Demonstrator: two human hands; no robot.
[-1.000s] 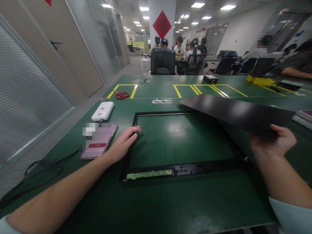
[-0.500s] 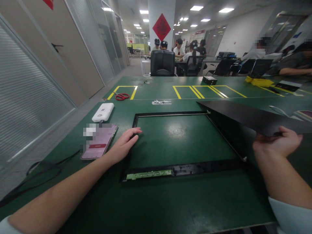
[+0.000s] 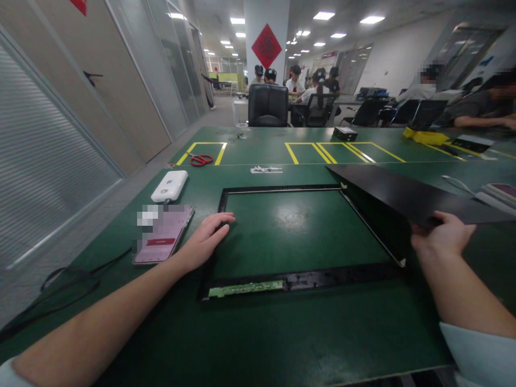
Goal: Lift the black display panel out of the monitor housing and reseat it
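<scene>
Farther right than before, a thin black panel (image 3: 403, 188) tilts beside a black rectangular frame (image 3: 330, 278); the right hand (image 3: 443, 234) grips the panel. Loosely open, the left hand (image 3: 206, 235) lies across the frame, near a pink-screened phone (image 3: 165, 236) and rounded white device (image 3: 170, 186).

1. Up on the pillar (image 3: 266, 13), a red diamond sign (image 3: 266, 46) is showing a dark character, too faint to read.
2. Down on the counter (image 3: 290, 333), the phone (image 3: 165, 234) is glowing, its red bar (image 3: 161, 242) carrying nothing legible.
3. Just beyond, a white device (image 3: 170, 186) is bearing a dark mark, too small for reading.
</scene>
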